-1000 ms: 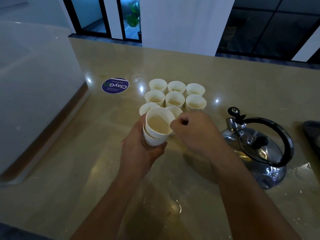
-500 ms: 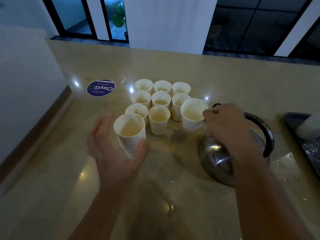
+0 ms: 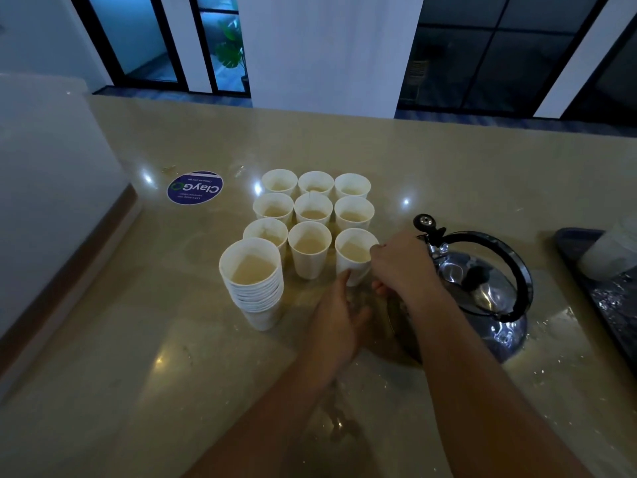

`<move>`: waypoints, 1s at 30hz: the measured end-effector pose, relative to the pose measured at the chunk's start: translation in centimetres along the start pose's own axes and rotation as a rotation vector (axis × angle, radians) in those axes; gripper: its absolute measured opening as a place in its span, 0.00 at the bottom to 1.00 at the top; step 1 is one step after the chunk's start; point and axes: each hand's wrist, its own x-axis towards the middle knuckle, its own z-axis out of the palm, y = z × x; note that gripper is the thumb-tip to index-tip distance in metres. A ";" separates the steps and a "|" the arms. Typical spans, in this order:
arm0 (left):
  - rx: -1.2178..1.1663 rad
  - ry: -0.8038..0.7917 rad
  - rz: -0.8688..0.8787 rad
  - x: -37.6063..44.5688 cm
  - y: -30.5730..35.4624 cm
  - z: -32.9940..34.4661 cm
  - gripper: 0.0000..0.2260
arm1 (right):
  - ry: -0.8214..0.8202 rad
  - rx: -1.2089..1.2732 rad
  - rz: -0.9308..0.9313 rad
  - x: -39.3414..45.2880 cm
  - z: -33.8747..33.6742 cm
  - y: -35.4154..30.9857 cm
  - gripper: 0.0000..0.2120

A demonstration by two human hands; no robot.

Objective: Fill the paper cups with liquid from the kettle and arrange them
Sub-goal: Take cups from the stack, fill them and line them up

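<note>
Several white paper cups with pale liquid stand in a three-wide grid (image 3: 313, 207) on the beige counter (image 3: 138, 339). My right hand (image 3: 401, 267) grips the rim of the near-right cup (image 3: 353, 257), which stands at the grid's front right corner. My left hand (image 3: 339, 315) reaches to that cup's base, its thumb touching the cup wall and its fingers apart. A stack of nested cups (image 3: 253, 282) stands free at the front left, its top cup holding liquid. The steel kettle (image 3: 482, 288) with a black handle sits right of my hands.
A round blue sticker (image 3: 195, 187) lies on the counter left of the cups. A dark tray (image 3: 599, 288) with a white container (image 3: 613, 253) is at the right edge. A white wall panel (image 3: 51, 201) borders the counter's left side. Water drops dot the counter near the kettle.
My right hand pulled one cup off the stack and carried it to the grid's front right corner. My left hand set the stack down, let go, and moved right to that cup.
</note>
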 end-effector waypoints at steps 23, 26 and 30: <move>0.151 -0.034 0.270 2.9 8.9 2.8 0.23 | 0.565 0.073 -0.082 -4.9 -9.2 4.8 0.15; 0.251 -0.083 0.305 4.0 9.6 4.1 0.25 | 0.583 0.220 -0.034 -4.7 -8.2 6.2 0.16; 0.276 -0.097 0.352 4.5 10.4 4.5 0.22 | 0.647 0.360 -0.096 -4.6 -7.6 7.1 0.10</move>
